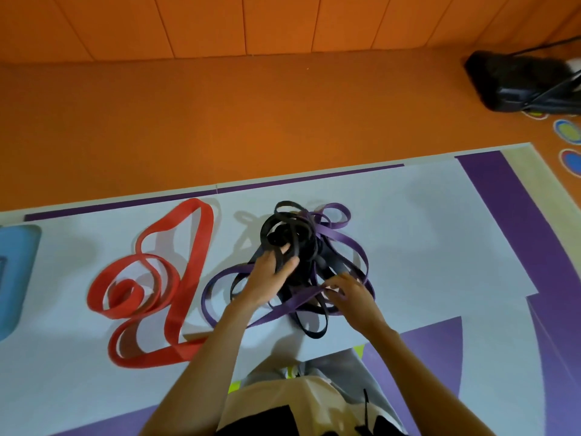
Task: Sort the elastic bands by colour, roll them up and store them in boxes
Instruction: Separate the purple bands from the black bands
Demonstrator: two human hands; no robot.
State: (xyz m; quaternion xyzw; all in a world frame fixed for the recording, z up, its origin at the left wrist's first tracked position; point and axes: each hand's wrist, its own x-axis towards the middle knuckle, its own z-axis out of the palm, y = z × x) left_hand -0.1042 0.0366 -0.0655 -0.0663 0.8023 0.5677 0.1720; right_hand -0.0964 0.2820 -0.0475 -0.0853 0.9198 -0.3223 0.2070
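Left hand [270,276]: grips tangled black bands [284,223], fingers curled. Right hand [352,297]: pinches a purple band [295,302] beside them. Red band [192,262]: lies apart, leftward.

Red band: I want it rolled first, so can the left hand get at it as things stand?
Probably yes. The red band lies apart from the tangle, left of the left hand, with nothing on it. That hand grips the black bands, so it would have to let go first.
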